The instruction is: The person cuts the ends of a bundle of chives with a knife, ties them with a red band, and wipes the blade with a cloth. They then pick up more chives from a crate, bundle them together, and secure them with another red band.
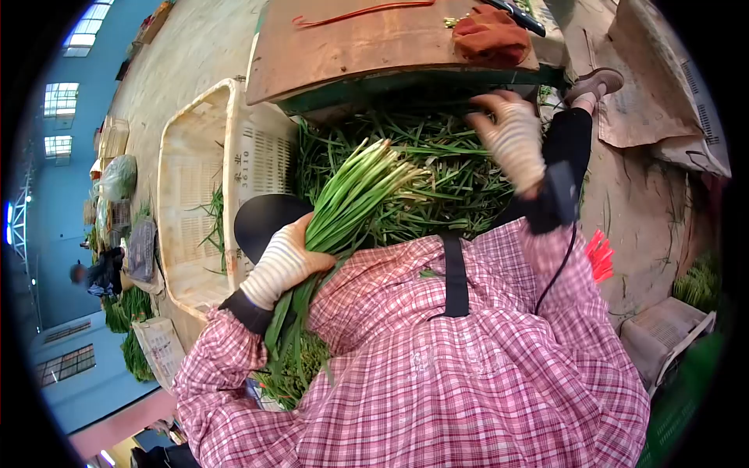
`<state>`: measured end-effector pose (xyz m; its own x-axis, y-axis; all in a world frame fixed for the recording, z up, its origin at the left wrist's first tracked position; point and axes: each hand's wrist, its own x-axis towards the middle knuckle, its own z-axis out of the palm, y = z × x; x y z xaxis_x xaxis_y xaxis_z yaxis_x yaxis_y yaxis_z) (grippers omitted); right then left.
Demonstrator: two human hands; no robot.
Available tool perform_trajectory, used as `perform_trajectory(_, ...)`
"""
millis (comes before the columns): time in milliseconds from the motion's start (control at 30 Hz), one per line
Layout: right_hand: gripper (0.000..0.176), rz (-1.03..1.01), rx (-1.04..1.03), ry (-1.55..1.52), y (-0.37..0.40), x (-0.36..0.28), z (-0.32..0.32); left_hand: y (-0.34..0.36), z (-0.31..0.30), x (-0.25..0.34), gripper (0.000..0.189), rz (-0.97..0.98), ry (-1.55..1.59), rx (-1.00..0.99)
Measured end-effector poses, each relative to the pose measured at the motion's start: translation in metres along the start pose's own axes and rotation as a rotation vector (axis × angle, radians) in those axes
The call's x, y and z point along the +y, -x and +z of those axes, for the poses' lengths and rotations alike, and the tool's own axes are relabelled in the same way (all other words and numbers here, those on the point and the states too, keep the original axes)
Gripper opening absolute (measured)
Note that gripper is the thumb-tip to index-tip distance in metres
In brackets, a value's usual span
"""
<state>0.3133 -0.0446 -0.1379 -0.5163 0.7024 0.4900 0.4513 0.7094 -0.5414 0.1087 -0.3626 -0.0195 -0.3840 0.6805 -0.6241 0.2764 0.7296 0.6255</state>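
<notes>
My left hand (285,259), in a striped fingerless glove, is wrapped round a bunch of garlic chives (343,204). Their pale cut ends point up and away from me, and the green leaves hang down past my wrist. My right hand (511,140), gloved the same way, is raised near the front edge of the wooden board. Slightly blurred, its fingers are curved and apart, with nothing visible in them. Below and between the hands lies a heap of loose chive leaves and trimmings (456,183).
A cream plastic crate (232,156) stands at my left. The wooden board (367,47) ahead carries a red tie (363,11) and an orange-red cloth (491,36). More chives (292,374) lie by my left elbow. A grey crate (663,335) is at right; another person (105,271) is far left.
</notes>
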Motion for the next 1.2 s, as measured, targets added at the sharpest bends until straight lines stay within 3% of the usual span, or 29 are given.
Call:
perform_trajectory(33, 0.018, 0.014, -0.130, -0.319, 0.001, -0.049, -0.014, -0.003, 0.002, 0.000, 0.082, 0.015, -0.047, 0.027)
perform_trajectory(67, 0.025, -0.071, -0.176, -0.373, 0.012, -0.078, -0.009, -0.008, 0.005, -0.001, 0.082, 0.035, -0.096, 0.051)
perform_trajectory(100, 0.035, -0.039, -0.318, -0.384, 0.024, -0.108, -0.012, -0.012, 0.008, 0.001, 0.082, 0.059, -0.144, 0.080)
perform_trajectory(133, 0.043, -0.050, -0.383, -0.285, 0.034, -0.126, -0.011, -0.010, 0.011, 0.015, 0.071, 0.053, -0.129, 0.098)
perform_trajectory(167, 0.042, -0.052, -0.428, -0.183, 0.038, -0.133, -0.004, -0.008, 0.013, 0.024, 0.072, 0.059, -0.191, 0.125)
perform_trajectory(233, 0.033, -0.036, -0.327, -0.208, 0.047, -0.129, 0.016, -0.007, 0.016, 0.031, 0.073, 0.069, -0.310, 0.180)
perform_trajectory(300, 0.016, -0.062, -0.132, -0.370, 0.044, -0.105, 0.033, -0.008, 0.013, 0.022, 0.070, 0.072, -0.139, 0.132)
perform_trajectory(400, 0.013, 0.263, 0.078, -0.455, 0.024, -0.036, 0.031, -0.001, 0.003, 0.014, 0.059, 0.014, 0.176, -0.051)
perform_trajectory(433, 0.016, 0.239, 0.155, -0.308, 0.024, -0.003, 0.029, 0.005, 0.002, 0.019, 0.058, -0.040, 0.289, -0.078)
perform_trajectory(500, 0.021, 0.372, 0.028, -0.476, 0.023, 0.009, 0.016, 0.019, -0.002, 0.036, 0.057, -0.146, 0.507, -0.131)
perform_trajectory(533, 0.032, 0.400, -0.088, -0.760, 0.029, 0.006, 0.018, 0.015, -0.002, 0.026, 0.057, -0.131, 0.504, -0.110)
perform_trajectory(567, 0.049, 0.668, -0.293, -0.999, 0.026, -0.038, 0.000, 0.015, -0.002, 0.029, 0.056, -0.139, 0.521, -0.118)
perform_trajectory(700, 0.052, 0.626, -0.931, -1.145, 0.038, -0.076, 0.009, 0.013, 0.000, 0.036, 0.049, -0.144, 0.582, -0.149)
perform_trajectory(733, 0.041, 0.633, -0.800, -1.060, 0.035, -0.077, 0.008, 0.014, 0.001, 0.034, 0.047, -0.144, 0.601, -0.153)
perform_trajectory(767, 0.029, 0.369, -0.498, -0.904, 0.043, -0.047, 0.041, 0.016, 0.001, 0.032, 0.045, -0.163, 0.602, -0.157)
perform_trajectory(833, 0.022, 0.646, -0.257, -0.909, 0.025, -0.019, 0.023, 0.019, -0.002, 0.028, 0.041, -0.194, 0.604, -0.165)
perform_trajectory(900, 0.017, 0.778, -0.162, -1.034, 0.019, -0.012, 0.014, 0.018, -0.004, 0.024, 0.038, -0.215, 0.604, -0.158)
perform_trajectory(933, 0.022, 0.730, -0.184, -0.971, 0.024, -0.019, 0.013, 0.018, -0.004, 0.025, 0.038, -0.225, 0.618, -0.161)
perform_trajectory(967, 0.028, 0.665, -0.345, -0.993, 0.029, -0.024, 0.011, 0.017, -0.004, 0.026, 0.038, -0.234, 0.631, -0.166)
perform_trajectory(1000, 0.032, 0.698, -0.598, -1.036, 0.027, -0.046, -0.004, 0.015, -0.002, 0.031, 0.038, -0.222, 0.641, -0.161)
perform_trajectory(1033, 0.038, 0.527, -0.805, -0.847, 0.034, -0.059, 0.009, 0.014, 0.001, 0.035, 0.039, -0.213, 0.651, -0.156)
perform_trajectory(1067, 0.043, 0.449, -1.042, -0.867, 0.036, -0.080, 0.007, 0.013, 0.004, 0.038, 0.039, -0.207, 0.660, -0.150)
perform_trajectory(1100, 0.047, 0.356, -1.073, -0.856, 0.037, -0.098, 0.005, 0.013, 0.004, 0.037, 0.039, -0.216, 0.668, -0.157)
perform_trajectory(1133, 0.046, 0.127, -0.995, -0.932, 0.046, -0.084, 0.026, 0.012, 0.004, 0.035, 0.039, -0.224, 0.678, -0.161)
perform_trajectory(1200, 0.038, 0.206, -0.898, -0.994, 0.045, -0.076, 0.030, 0.012, 0.001, 0.030, 0.041, -0.238, 0.724, -0.186)
